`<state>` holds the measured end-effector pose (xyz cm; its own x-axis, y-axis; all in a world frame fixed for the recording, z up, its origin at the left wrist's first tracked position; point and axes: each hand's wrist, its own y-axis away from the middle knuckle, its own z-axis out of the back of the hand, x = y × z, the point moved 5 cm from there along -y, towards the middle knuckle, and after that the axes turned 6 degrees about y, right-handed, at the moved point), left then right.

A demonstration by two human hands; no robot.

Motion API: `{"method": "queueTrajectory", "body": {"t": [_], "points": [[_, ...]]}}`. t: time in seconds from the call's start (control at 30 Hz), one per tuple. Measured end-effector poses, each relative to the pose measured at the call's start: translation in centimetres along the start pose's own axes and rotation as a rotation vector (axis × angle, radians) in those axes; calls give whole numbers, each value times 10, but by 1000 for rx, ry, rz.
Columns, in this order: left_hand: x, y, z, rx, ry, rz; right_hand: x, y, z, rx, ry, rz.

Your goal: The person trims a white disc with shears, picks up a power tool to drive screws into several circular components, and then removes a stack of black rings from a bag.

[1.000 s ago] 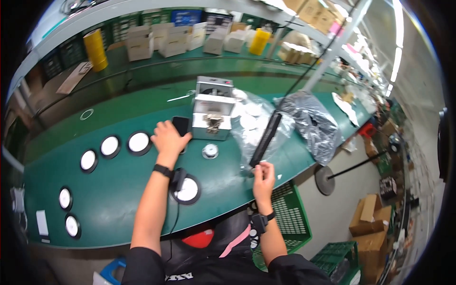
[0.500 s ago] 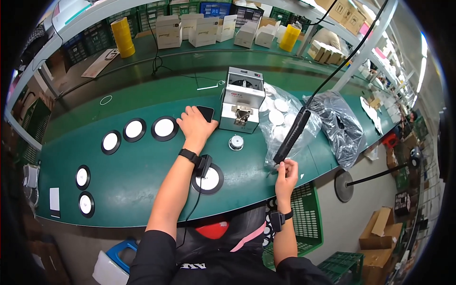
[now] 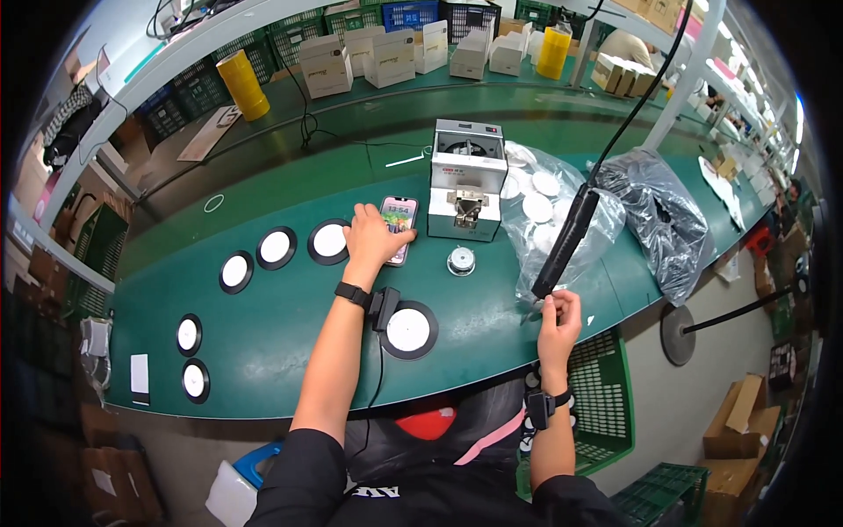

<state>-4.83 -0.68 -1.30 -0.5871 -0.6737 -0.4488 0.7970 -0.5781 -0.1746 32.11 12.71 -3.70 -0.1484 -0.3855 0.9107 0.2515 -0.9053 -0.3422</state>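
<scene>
One lit, rectangular smartphone point(image 3: 399, 213) is touched by the spread left hand point(image 3: 369, 239), while the right hand point(image 3: 559, 332) is curled at a black cylindrical tool point(image 3: 567, 241), grasp unclear.

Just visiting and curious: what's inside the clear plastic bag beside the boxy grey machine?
Round white discs show through the clear plastic bag; the long black rod hides whatever lies behind it.

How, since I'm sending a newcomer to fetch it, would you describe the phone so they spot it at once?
On the green workbench, find the boxy silver machine. Just to its left lies a phone, partly covered by the left hand. Its lit, colourful rectangular screen sets it apart from the round, black-rimmed discs nearby.
</scene>
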Motion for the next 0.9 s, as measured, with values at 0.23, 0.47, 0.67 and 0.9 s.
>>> {"method": "queueTrajectory", "body": {"t": [0.23, 0.47, 0.67, 0.9], "points": [[15, -7, 8, 130, 123, -28, 2, -2, -2, 1, -16, 5], [29, -12, 12, 279, 318, -143, 0, 2, 0, 25, -13, -24], [25, -14, 5, 196, 212, -64, 4, 0, -5, 25, -12, 5], [-28, -12, -13, -70, -77, -168, 3, -2, 10, 27, -18, -15]]}}
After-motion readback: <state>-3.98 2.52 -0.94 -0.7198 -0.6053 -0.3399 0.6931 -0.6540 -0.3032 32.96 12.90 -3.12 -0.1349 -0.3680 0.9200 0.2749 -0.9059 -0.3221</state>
